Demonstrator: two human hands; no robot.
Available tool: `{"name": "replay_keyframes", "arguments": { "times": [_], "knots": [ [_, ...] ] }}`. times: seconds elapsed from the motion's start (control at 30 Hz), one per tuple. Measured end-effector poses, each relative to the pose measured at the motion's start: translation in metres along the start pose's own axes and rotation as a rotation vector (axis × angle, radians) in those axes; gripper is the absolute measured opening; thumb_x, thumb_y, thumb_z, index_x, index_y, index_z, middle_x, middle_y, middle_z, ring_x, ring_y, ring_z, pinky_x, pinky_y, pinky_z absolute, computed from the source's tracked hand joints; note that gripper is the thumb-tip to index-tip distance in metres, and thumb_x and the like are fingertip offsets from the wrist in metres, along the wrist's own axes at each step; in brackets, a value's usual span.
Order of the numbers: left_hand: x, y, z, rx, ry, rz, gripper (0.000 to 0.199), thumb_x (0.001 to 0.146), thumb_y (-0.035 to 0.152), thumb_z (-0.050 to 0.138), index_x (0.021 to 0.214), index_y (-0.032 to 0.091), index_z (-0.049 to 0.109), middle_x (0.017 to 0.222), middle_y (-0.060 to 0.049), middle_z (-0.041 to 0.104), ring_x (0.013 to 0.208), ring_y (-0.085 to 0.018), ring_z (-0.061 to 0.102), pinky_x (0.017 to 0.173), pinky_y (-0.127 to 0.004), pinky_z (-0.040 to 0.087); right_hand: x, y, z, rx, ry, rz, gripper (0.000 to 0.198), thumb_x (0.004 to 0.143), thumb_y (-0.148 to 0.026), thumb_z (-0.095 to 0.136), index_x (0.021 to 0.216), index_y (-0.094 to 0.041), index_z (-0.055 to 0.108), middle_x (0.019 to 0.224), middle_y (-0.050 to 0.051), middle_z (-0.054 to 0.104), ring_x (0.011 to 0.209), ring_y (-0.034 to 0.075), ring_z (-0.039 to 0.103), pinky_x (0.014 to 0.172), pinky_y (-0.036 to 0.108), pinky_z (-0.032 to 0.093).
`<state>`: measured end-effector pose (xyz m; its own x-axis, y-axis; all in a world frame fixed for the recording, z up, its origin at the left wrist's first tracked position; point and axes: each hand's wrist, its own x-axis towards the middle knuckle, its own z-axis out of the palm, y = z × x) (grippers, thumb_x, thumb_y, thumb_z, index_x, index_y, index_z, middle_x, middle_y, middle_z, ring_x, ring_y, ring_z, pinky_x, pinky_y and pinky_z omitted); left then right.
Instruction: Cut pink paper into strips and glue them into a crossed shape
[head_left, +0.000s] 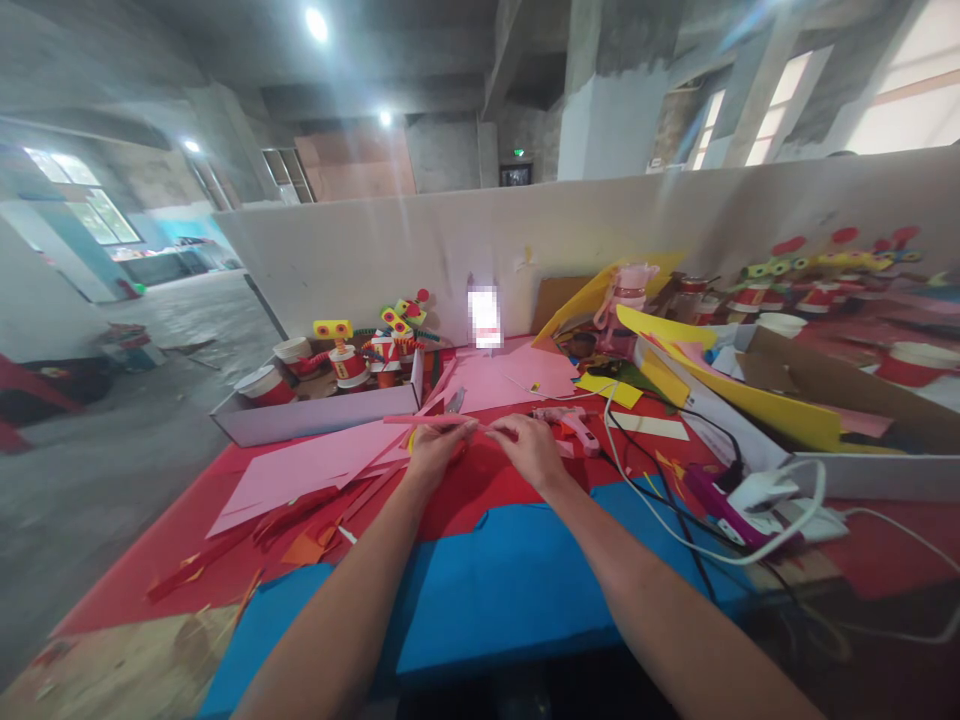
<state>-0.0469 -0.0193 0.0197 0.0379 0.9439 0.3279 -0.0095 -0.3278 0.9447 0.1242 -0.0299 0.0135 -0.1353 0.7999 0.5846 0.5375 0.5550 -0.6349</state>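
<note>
My left hand (439, 443) is closed on a narrow pink paper strip (405, 420), which sticks out to the left of the fingers. Close beside it, my right hand (531, 448) pinches the strip's other end between thumb and fingertips. Grey blade tips (455, 401) show just beyond my left hand; the rest of that tool is mostly hidden. A pink glue gun (576, 428) lies immediately right of my right hand. Under both hands is red paper (472, 495), with a blue sheet (517, 580) nearer to me.
Pink sheets (289, 470) and paper scraps spread leftward. A box (322, 415) of paper-cup figures (349, 367) stands back left. At right are a white-sided box (862, 475) with yellow sheets, a purple power strip (720, 505) and looping cables. A lit phone-like screen (486, 315) stands behind.
</note>
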Motion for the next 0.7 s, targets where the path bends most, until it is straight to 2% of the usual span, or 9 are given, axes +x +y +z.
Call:
{"name": "replay_keyframes", "arguments": {
  "times": [0.13,0.3,0.5,0.7],
  "knots": [
    [-0.002,0.002,0.003,0.003,0.021,-0.032,0.029,0.064,0.043,0.081,0.066,0.014,0.075,0.055,-0.004,0.063,0.055,-0.013,0.053,0.054,-0.025,0.041,0.001,0.0,-0.001,0.068,0.001,0.024,0.009,0.084,-0.019,0.068,0.08,-0.021,0.075,0.081,0.005,0.077,0.075,0.02,0.07,0.071,0.028,0.051],
    [-0.007,0.005,0.008,0.134,0.029,-0.112,0.033,0.062,0.045,0.081,0.059,0.013,0.072,0.05,-0.002,0.058,0.045,-0.008,0.042,0.043,-0.022,0.029,0.0,0.0,0.002,0.144,-0.016,0.043,0.012,0.084,-0.02,0.066,0.077,-0.021,0.076,0.076,0.003,0.076,0.069,0.019,0.069,0.066,0.027,0.05],
    [0.0,-0.001,0.0,0.111,0.083,-0.067,0.029,0.065,0.042,0.078,0.064,0.013,0.073,0.056,-0.003,0.064,0.055,-0.012,0.053,0.054,-0.024,0.039,-0.001,0.001,0.005,0.143,0.035,0.025,0.008,0.082,-0.024,0.07,0.085,-0.021,0.076,0.086,0.006,0.077,0.079,0.021,0.072,0.074,0.03,0.055],
    [0.004,-0.006,-0.004,0.063,0.081,-0.044,0.027,0.066,0.04,0.078,0.065,0.014,0.073,0.055,-0.003,0.063,0.054,-0.013,0.053,0.056,-0.025,0.041,0.0,0.002,0.003,0.115,0.031,0.026,0.007,0.081,-0.024,0.071,0.085,-0.021,0.076,0.086,0.007,0.077,0.079,0.022,0.072,0.075,0.031,0.055]
  ]
}}
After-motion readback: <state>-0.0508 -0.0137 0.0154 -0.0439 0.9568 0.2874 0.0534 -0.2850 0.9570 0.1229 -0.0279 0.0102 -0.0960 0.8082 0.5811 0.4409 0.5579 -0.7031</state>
